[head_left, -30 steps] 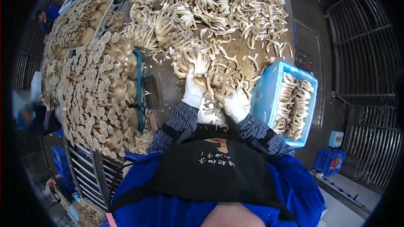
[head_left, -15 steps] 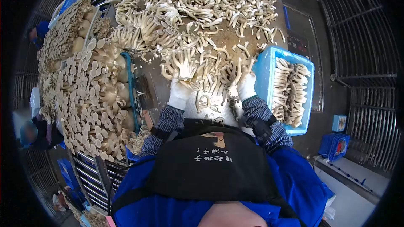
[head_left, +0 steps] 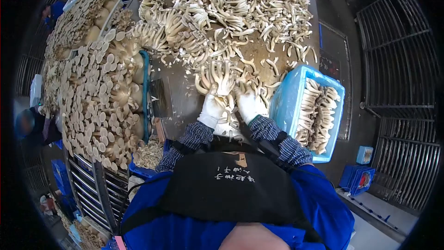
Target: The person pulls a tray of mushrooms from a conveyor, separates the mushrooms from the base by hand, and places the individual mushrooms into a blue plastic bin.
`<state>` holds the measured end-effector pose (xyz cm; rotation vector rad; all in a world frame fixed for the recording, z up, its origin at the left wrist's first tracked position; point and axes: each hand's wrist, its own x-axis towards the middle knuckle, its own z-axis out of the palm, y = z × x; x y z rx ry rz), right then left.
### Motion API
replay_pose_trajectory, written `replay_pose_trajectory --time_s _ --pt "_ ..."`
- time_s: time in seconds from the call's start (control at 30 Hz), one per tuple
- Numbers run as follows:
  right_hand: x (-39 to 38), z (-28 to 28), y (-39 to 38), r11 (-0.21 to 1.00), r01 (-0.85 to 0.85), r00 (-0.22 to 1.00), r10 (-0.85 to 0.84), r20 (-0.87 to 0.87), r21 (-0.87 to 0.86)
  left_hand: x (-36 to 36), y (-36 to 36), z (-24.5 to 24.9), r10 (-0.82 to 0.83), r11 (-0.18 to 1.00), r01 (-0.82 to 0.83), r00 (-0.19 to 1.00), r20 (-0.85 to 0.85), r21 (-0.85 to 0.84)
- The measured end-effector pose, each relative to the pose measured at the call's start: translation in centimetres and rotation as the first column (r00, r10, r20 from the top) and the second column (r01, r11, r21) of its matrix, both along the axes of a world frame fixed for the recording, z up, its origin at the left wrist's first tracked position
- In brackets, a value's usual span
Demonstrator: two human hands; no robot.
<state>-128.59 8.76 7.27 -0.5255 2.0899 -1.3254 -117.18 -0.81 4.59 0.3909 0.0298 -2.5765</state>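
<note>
My left hand (head_left: 212, 109) and right hand (head_left: 248, 105) are both gloved in white, with a green edge on the right glove cuff (head_left: 255, 120). My knitted sleeves (head_left: 276, 137) are flecked dark blue-grey and white, my jacket (head_left: 319, 199) is vivid blue, and my apron (head_left: 222, 199) is black with white lettering (head_left: 235, 178) (plus a tan patch (head_left: 241, 159) near its upper edge). The mushroom cluster (head_left: 219, 74) at my left hand is cream. The heaped mushrooms (head_left: 240, 7) mix cream with grey-brown; the capped mushrooms (head_left: 99, 111) are dull beige beside a teal rim (head_left: 146, 92). The bin (head_left: 286, 97) is pale blue, its packed mushrooms (head_left: 306, 118) ivory with a dark brown middle band.
</note>
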Motion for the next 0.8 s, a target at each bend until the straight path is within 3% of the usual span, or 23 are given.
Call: replay_pose_trajectory --time_s 0.07,0.1,0.13,0.2,0.27,0.33,0.37,0.47,0.53,0.57,0.6,0.67,0.73,0.8 --pt "-1.1 2.9 0.7 0.992 0.061 0.978 -0.082 0.190 0.113 0.2 -0.2 3.0 0.085 0.992 -0.079 0.995 0.048 -0.100" --pt "-2.8 -9.8 1.0 0.894 0.256 0.966 -0.253 0.058 -0.368 0.6 -1.5 -0.7 0.118 0.993 -0.119 0.993 -0.031 -0.020" --pt "-3.2 -1.8 1.4 0.998 0.036 0.998 -0.034 0.048 -0.056 0.6 -1.8 -0.8 0.123 0.992 -0.124 0.992 -0.029 -0.021" --pt "-3.1 2.1 1.2 0.981 -0.031 0.951 0.088 -0.297 0.191 0.6 -2.5 0.2 0.120 0.991 -0.117 0.991 0.061 -0.057" --pt "-2.5 3.1 0.0 0.993 -0.101 0.970 0.085 -0.227 -0.061 0.3 -2.0 0.5 0.068 0.995 -0.067 0.998 0.014 -0.074" --pt "-0.4 7.1 -0.9 0.970 -0.190 0.957 0.149 -0.247 -0.149 -0.2 -1.6 -0.2 -0.002 0.975 0.020 0.997 0.082 -0.220" --pt "0.6 8.4 -1.1 0.971 -0.153 0.967 0.109 -0.230 -0.186 -0.3 -1.4 0.0 -0.084 0.954 0.114 0.990 0.117 -0.279" --pt "0.2 8.5 -1.6 0.966 -0.146 0.968 0.095 -0.234 -0.213 -0.3 -0.8 0.2 -0.002 0.896 0.122 0.962 0.272 -0.426" --pt "-0.2 8.4 -1.5 0.919 -0.188 0.979 0.206 0.015 -0.347 0.5 -1.4 0.9 -0.048 0.903 0.144 0.970 0.239 -0.406" --pt "-0.6 7.7 -1.3 0.930 -0.215 0.940 0.279 0.194 -0.298 0.7 -1.5 1.5 -0.095 0.908 0.169 0.974 0.203 -0.384" --pt "-0.6 7.3 -1.2 0.930 -0.213 0.941 0.278 0.193 -0.298 0.7 -1.4 1.5 -0.097 0.907 0.170 0.975 0.202 -0.384" --pt "-0.5 6.7 -1.2 0.936 -0.305 0.944 0.273 -0.184 -0.175 0.4 -1.1 1.6 -0.091 0.940 0.154 0.974 0.209 -0.305" --pt "-0.1 3.9 -1.1 0.949 -0.233 0.962 0.192 -0.192 -0.214 -0.2 -0.7 1.4 -0.059 0.966 0.112 0.973 0.223 -0.235" --pt "0.7 5.3 -1.0 0.940 -0.065 0.969 0.139 0.203 -0.335 -0.5 -1.1 -1.3 -0.056 0.980 0.081 0.988 0.144 -0.180"
